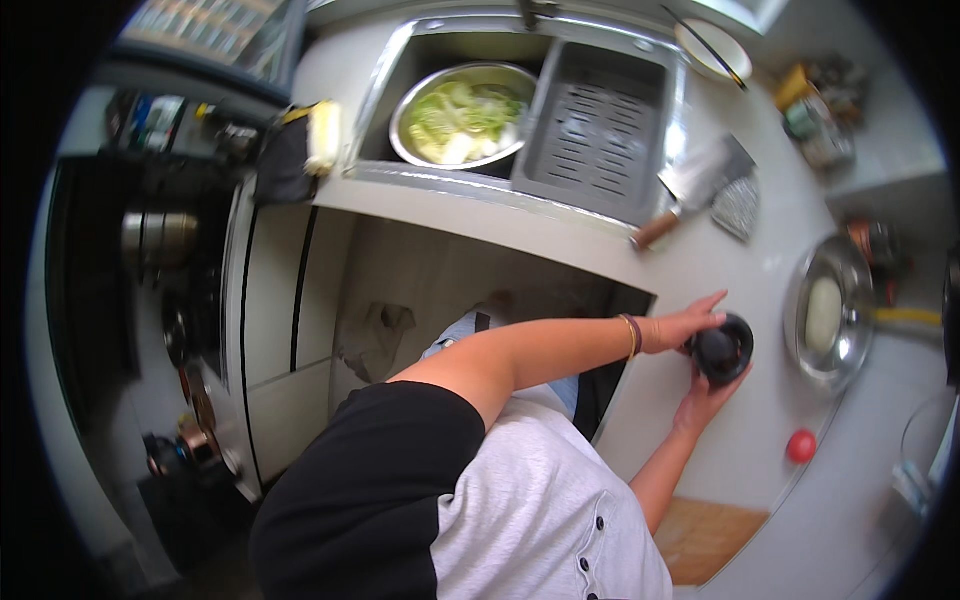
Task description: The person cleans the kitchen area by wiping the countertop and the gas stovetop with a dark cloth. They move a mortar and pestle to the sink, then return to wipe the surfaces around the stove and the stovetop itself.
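My left hand [679,328], with bands at its wrist, reaches across to the far side of a black round vessel [750,349] over the right-hand counter. From the near side, my right hand [705,405] supports the same vessel. A dark rounded form shows inside its rim; blur hides what it is. Right of the hands, a steel bowl [802,360] holds a long pale green vegetable [823,315]. Beyond the hands, a cleaver with a wooden handle [656,229] lies beside a crumpled silvery piece [736,210]. A small red round thing [801,446] sits nearer me.
A double sink [442,180] holds a steel basin [401,139] of cut leafy vegetable [465,112] and a grey slotted tray [600,142]. A white bowl [694,52] with chopsticks stands at the back. Jars [817,124] stand right; a wooden board [705,532] lies nearer me.
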The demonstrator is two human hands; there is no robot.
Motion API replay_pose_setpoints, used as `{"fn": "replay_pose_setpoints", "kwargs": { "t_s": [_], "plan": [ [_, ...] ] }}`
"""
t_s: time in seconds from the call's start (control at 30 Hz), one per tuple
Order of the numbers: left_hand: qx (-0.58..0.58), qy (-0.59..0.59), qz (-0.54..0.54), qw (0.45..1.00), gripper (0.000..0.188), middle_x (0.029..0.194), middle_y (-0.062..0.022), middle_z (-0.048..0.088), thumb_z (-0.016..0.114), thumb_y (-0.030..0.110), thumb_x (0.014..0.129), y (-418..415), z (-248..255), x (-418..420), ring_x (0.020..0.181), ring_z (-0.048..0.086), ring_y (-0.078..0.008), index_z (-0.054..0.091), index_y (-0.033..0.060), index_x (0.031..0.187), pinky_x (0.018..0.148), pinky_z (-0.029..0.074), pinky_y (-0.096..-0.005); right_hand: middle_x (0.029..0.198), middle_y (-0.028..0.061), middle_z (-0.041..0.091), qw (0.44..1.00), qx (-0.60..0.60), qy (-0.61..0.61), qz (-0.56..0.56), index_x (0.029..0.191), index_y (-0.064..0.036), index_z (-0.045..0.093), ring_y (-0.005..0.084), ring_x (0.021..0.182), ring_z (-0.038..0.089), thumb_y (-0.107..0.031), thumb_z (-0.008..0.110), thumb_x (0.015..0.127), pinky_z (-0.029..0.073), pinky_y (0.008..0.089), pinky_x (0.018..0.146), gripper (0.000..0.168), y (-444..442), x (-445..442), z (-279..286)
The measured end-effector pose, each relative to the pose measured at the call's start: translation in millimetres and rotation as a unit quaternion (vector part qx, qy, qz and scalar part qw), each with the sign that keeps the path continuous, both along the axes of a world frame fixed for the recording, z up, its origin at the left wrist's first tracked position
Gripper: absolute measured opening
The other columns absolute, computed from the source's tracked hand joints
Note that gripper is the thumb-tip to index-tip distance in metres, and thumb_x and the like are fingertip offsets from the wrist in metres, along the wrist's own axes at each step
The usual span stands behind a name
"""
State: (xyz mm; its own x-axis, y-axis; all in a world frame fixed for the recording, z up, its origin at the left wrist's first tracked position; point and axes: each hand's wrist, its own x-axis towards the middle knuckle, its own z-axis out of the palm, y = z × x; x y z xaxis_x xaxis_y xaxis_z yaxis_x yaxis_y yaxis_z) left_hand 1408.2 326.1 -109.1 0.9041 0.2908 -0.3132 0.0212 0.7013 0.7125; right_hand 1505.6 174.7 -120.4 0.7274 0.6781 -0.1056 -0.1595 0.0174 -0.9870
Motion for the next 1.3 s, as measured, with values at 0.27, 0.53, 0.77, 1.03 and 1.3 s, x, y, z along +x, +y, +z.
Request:
{"fn": "replay_pose_setpoints", "kwargs": {
  "t_s": [0.27, 0.53, 0.77, 1.03, 1.3],
  "plan": [
    [0.133, 0.045, 0.151, 0.979, 0.082, 0.156, -0.0144, 0.031, 0.066, 0.037, 0.095, 41.5, -4.3, -192.0, 0.141, 0.034, -0.03, 0.02, 0.0205, 0.161, 0.11, 0.04, -0.0413, 0.13, 0.0095, 0.049, 0.993, -0.1, 0.011, -0.07, 0.138, -0.008, 0.042, 0.0209, 0.113, 0.05, -0.036, 0.048, 0.104, 0.046, 0.0376, 0.089, 0.045, -9.8, -122.6, -38.5],
    [0.146, 0.126, 0.522, 0.831, 0.041, 0.124, -0.0038, 0.06, 0.058, 0.023, 0.098, 89.9, -32.9, -486.0, 0.113, 0.055, -0.0121, 0.055, 0.0111, 0.137, 0.097, 0.046, -0.0308, 0.137, 0.0098, 0.047, 0.931, 0.006, 0.005, 0.364, 0.141, -0.006, 0.041, 0.0186, 0.115, 0.056, -0.012, 0.057, 0.101, 0.054, 0.0321, 0.089, 0.044, 153.9, -328.0, -15.3],
    [0.076, 0.251, 0.691, 0.674, 0.035, 0.116, 0.0004, 0.059, 0.064, 0.033, 0.095, 93.3, -58.1, -688.6, 0.107, 0.054, -0.0119, 0.059, 0.0153, 0.125, 0.089, 0.043, -0.0308, 0.152, 0.0136, 0.035, 0.828, -0.007, -0.184, 0.53, 0.15, -0.006, 0.033, 0.0325, 0.136, 0.044, -0.025, 0.074, 0.091, 0.045, 0.0415, 0.105, 0.074, 320.5, -554.3, -3.2],
    [-0.027, 0.291, 0.717, 0.633, 0.069, 0.141, -0.0131, 0.049, 0.072, 0.046, 0.089, 139.0, -76.0, -766.9, 0.123, 0.052, -0.024, 0.048, 0.0092, 0.142, 0.098, 0.045, -0.0385, 0.146, 0.0222, 0.035, 0.855, -0.044, -0.209, 0.473, 0.152, 0.004, 0.027, 0.0323, 0.128, 0.046, -0.031, 0.092, 0.073, 0.04, 0.0393, 0.108, 0.108, 450.6, -691.7, -42.1],
    [-0.156, 0.274, 0.789, 0.527, 0.104, 0.146, -0.0216, 0.049, 0.085, 0.037, 0.078, 215.9, -118.9, -779.9, 0.131, 0.051, -0.0326, 0.026, -0.0041, 0.153, 0.103, 0.046, -0.0462, 0.135, 0.0201, 0.052, 0.848, -0.071, -0.211, 0.481, 0.155, -0.014, 0.034, 0.031, 0.112, 0.059, 0.009, 0.072, 0.072, 0.05, 0.0421, 0.1, 0.095, 478.9, -692.7, -12.7]
  ]
}}
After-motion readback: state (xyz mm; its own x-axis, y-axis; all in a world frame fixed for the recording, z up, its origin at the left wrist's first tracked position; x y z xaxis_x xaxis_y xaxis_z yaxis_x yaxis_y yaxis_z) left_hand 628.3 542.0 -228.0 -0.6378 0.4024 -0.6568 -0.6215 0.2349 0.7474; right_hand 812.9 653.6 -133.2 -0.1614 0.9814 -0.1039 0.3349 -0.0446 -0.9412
